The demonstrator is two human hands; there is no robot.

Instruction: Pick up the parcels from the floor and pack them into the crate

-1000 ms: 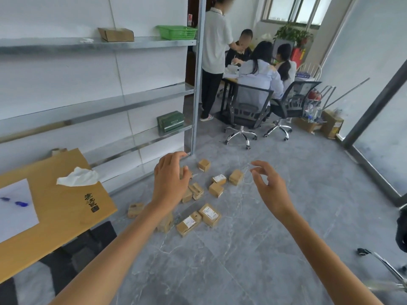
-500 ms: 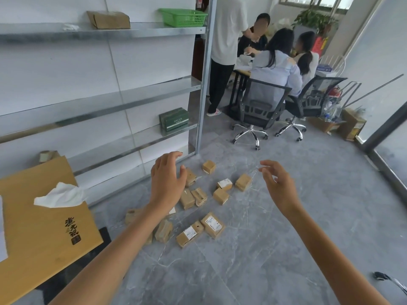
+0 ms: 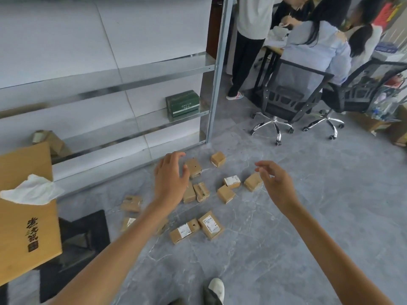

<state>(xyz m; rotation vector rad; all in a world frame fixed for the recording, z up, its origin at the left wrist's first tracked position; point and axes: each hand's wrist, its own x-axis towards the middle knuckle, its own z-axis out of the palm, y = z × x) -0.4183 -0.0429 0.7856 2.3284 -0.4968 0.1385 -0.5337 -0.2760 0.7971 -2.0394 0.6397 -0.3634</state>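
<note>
While both my arms stretch out above the grey floor point(image 3: 297, 238), my left hand point(image 3: 170, 179) and right hand point(image 3: 275, 183) hold nothing, their fingers loosely spread and slightly curled. The small cardboard parcels point(image 3: 225, 193) lie scattered on the tiles beneath them, near the metal shelving point(image 3: 214, 84). They look light, stiff and taped, so I'd grip each across two opposite flat sides. I see no crate.

Parcels point(image 3: 211, 224) on floor point(image 3: 308, 216): twelve, three partly hidden behind an arm.
Hands: two, left hand point(image 3: 170, 181) and right hand point(image 3: 278, 186).
Office chairs point(image 3: 293, 93): two.
People point(image 3: 317, 47) at back: four.
Green box point(image 3: 182, 103) on shelf point(image 3: 154, 126): one.
Tissue point(image 3: 30, 191) on tabletop point(image 3: 24, 227): one.
Shoe point(image 3: 217, 287): one.
</note>
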